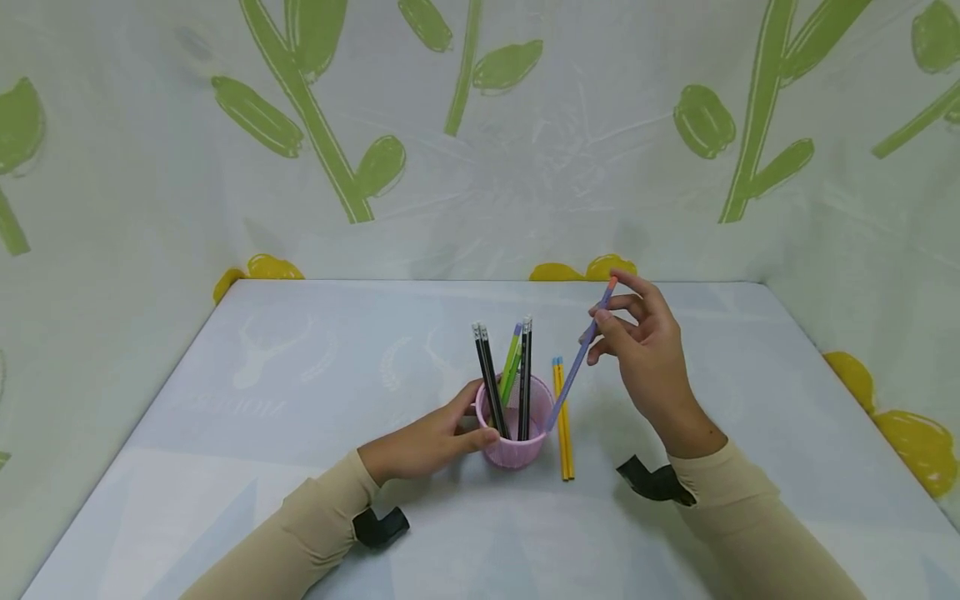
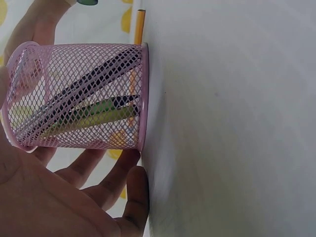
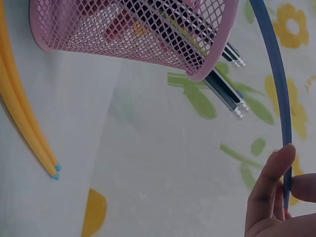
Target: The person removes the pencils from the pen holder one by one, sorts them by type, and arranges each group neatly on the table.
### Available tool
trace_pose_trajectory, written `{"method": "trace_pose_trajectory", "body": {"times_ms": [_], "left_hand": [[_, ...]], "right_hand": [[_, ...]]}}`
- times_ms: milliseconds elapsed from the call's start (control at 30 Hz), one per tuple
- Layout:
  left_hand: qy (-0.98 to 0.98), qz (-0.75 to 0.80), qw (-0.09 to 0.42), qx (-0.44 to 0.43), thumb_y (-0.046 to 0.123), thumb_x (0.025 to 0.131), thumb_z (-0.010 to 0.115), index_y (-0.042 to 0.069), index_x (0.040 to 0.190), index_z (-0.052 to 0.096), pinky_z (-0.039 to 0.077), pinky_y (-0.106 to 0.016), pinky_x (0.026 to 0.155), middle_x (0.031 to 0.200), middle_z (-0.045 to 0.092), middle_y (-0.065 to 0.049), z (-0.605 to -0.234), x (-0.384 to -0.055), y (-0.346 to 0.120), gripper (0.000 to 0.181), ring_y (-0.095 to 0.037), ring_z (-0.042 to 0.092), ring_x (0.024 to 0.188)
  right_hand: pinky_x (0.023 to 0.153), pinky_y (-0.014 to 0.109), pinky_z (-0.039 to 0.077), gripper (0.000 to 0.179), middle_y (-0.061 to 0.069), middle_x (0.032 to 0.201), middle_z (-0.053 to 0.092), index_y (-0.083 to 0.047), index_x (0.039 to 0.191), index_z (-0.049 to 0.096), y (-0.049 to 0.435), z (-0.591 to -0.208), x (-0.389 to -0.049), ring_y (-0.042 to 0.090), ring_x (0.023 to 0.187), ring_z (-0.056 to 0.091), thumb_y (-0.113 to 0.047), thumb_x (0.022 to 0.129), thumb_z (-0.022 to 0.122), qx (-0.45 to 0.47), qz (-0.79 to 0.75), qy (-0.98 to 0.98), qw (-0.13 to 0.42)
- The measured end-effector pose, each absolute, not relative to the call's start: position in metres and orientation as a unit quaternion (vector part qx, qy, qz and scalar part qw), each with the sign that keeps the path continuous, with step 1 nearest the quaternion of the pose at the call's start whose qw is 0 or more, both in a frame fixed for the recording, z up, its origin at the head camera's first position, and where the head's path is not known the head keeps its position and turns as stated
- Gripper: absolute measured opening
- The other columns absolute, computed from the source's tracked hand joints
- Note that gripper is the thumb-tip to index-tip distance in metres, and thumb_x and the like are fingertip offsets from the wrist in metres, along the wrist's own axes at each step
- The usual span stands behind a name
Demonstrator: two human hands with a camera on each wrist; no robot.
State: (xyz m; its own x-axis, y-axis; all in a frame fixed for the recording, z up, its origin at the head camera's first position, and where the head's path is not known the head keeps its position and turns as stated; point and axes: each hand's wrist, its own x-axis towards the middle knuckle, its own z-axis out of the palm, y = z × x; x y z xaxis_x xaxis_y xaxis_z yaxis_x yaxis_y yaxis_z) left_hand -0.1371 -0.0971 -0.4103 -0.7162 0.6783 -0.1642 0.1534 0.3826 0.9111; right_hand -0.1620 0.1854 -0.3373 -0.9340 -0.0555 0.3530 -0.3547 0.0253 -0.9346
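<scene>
- We see the left hand (image 1: 433, 438), its fingers holding the cup (image 1: 514, 454).
- Right hand (image 1: 651, 360): fingers pinching the purple pencil (image 1: 577, 367).
- Yellow pencils (image 1: 566, 433) on the desk (image 1: 300, 442), beside the cup.

Right fingers (image 1: 643, 288) pinch a purple pencil (image 1: 576, 367); left fingers (image 1: 465, 402) hold a pink cup (image 1: 514, 455); two yellow pencils (image 1: 561, 432) lie on the worktop (image 1: 300, 417) between both sets of fingers.

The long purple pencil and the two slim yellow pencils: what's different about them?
The purple pencil is held slantwise by the person's bare right hand, while the two yellow pencils lie flat, side by side, on the pale patterned tabletop. The purple pencil has an orange end; the yellow pencils each have a light-blue end. All are long and slim.
</scene>
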Motion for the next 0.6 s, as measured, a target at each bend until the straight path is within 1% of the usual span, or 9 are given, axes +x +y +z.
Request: {"method": "trace_pose_trajectory", "body": {"times_ms": [133,333,433,600], "left_hand": [[0.787,0.49,0.271,0.259,0.053,0.101,0.051,0.05,0.152,0.013,0.041,-0.045,0.112,0.152,0.045,0.005,-0.4109,-0.1366,-0.0969,0.064,-0.019,0.048,0.139],[0.786,0.493,0.272,0.254,0.053,0.1,0.053,0.052,0.151,0.013,0.04,-0.043,0.113,0.153,0.044,0.007,-0.4112,-0.1362,-0.0967,0.064,-0.017,0.045,0.141],[0.786,0.493,0.272,0.255,0.052,0.101,0.052,0.051,0.152,0.012,0.039,-0.044,0.114,0.154,0.042,0.006,-0.4101,-0.1362,-0.0969,0.065,-0.017,0.044,0.142],[0.788,0.489,0.273,0.256,0.052,0.101,0.051,0.05,0.153,0.01,0.038,-0.048,0.115,0.157,0.04,0.002,-0.4075,-0.136,-0.097,0.067,-0.021,0.043,0.143]], "right_hand": [[0.062,0.024,0.059,0.049,0.005,0.103,0.058,-0.012,0.148,0.04,0.1853,-0.337,-0.1617,0.012,0.071,0.07,-0.005,0.101,0.055,0.134,0.681,-0.712,0.102],[0.062,0.024,0.059,0.048,0.006,0.103,0.056,-0.011,0.149,0.04,0.1846,-0.3387,-0.1616,0.017,0.067,0.071,-0.009,0.103,0.054,0.12,0.654,-0.742,0.09],[0.062,0.025,0.059,0.048,0.006,0.104,0.055,-0.011,0.15,0.04,0.1843,-0.3399,-0.1629,0.016,0.067,0.07,-0.01,0.103,0.054,0.118,0.639,-0.756,0.079],[0.061,0.025,0.059,0.048,0.007,0.104,0.054,-0.011,0.15,0.04,0.1848,-0.3431,-0.1667,0.014,0.065,0.069,-0.008,0.104,0.052,0.121,0.638,-0.758,0.057]]}}
